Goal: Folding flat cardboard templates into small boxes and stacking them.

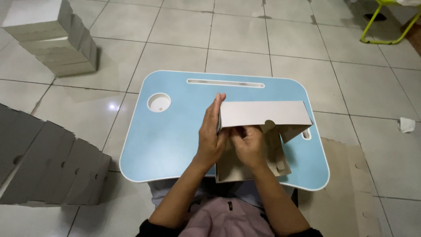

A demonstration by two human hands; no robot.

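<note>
A flat grey cardboard box blank [263, 113] is half folded over the light blue lap table [175, 131]. My left hand [210, 134] stands upright with flat fingers pressed against the left edge of the raised panel. My right hand [250, 147] reaches under that raised panel and grips the inner flaps. The lower part of the cardboard [230, 171] lies on the table near my body. A side flap [293, 131] hangs down at the right.
The table has a round cup recess [158, 102] and a long slot [226, 83]. A stack of folded white boxes [52, 39] stands at far left. Flat cardboard blanks [44, 166] lie fanned at left, more [346, 184] at right. A green-yellow frame [390, 26] and crumpled paper [406, 125] lie on the tiled floor.
</note>
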